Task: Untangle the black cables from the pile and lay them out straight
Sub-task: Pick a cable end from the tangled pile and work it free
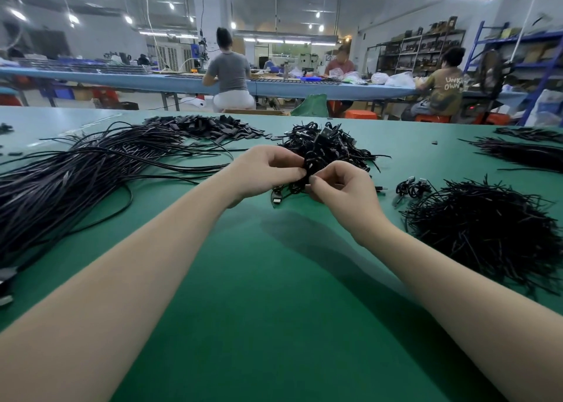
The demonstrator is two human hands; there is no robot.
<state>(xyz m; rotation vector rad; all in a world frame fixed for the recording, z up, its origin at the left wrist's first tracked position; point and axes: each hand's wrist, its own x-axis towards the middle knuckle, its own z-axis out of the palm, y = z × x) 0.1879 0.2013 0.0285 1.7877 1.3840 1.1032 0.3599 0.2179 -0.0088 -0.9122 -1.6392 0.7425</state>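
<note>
Forearms are reaching in from the bottom edge across the green tabletop [274, 310], converging mid-frame. Left hand [268, 170] and right hand [338, 185] are both pinching a small coiled black cable bundle [306, 165] between thumb and fingertips, held just above the tabletop at the near edge of the tangled cable pile [332, 145].

Straightened cables [76, 176] are lying in a long fanned sheaf to the left. A USB plug [276, 200] is dangling or resting below the hands; can't tell which cable it belongs to.

Handling, my read: light, limp, thin cord; loops likely snagging on neighbours, so pulling hard is probably tightening knots. Better taking hold near a plug end and feeding it through the coil.

Hard to make out: whether a tie is binding the bundle, fingertip contact points hidden behind the cord. Heap of short black strands [487, 231] at right could be ties or offcuts; unclear. Sheaf is running off the left edge.
</note>
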